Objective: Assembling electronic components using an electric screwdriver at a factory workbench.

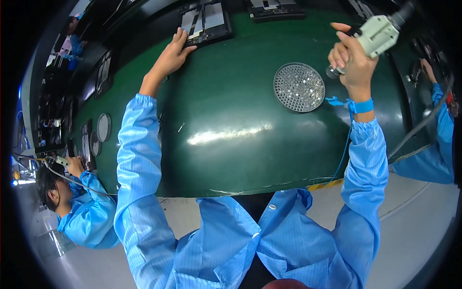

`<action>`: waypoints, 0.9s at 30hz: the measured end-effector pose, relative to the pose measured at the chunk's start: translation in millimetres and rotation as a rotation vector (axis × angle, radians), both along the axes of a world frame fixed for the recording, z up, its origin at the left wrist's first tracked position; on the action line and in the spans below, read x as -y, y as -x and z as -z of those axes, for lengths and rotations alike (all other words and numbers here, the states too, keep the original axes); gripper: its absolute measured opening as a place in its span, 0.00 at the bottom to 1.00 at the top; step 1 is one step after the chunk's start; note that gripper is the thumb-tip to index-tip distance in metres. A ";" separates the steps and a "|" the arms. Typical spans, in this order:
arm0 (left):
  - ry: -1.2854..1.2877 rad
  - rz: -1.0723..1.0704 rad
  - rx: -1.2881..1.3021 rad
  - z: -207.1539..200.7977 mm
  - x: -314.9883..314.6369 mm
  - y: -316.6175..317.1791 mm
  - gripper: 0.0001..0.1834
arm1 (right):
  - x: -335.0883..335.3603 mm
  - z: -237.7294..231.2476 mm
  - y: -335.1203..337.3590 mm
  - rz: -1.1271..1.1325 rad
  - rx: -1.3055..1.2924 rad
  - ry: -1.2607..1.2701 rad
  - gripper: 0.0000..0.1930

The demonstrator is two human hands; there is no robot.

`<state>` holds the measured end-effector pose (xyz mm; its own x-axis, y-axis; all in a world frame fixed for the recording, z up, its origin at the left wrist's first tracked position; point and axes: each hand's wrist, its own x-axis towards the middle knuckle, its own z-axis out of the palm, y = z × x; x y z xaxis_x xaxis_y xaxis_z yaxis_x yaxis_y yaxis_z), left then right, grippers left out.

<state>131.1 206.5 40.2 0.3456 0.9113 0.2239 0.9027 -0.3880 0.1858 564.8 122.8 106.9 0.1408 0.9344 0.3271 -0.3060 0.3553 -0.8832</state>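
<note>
My right hand (353, 60) is raised over the far right of the bench, wrapped around a pale electric screwdriver (378, 36). A blue wrist strap circles that wrist, and its thin cord hangs down toward the bench's near edge. At the far left, my left hand (172, 57) rests against the near left corner of an opened flat electronic device (204, 21). Its fingers are stretched and the thumb stands apart. Silver panels and dark circuitry show in the device's frame. Left of my right hand lies a round perforated tray (299, 86) with small screws scattered in it.
Another opened device (275, 9) sits at the back edge. A tiny metal piece (181, 127) lies on the green bench (231, 159). At the left a co-worker (86, 202) holds a similar tool near two round trays. A second person's sleeve (433, 139) shows at the right.
</note>
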 end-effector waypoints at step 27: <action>0.389 -0.374 1.224 -52.7 -127.6 -197.9 0.24 | 20.9 1.2 10.3 -0.144 0.055 0.001 0.09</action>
<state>328.9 334.2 93.0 -0.1728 0.9812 -0.0858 0.1162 0.1068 0.9875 554.5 101.9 105.7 -0.0131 0.9440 0.3297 -0.3048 0.3102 -0.9005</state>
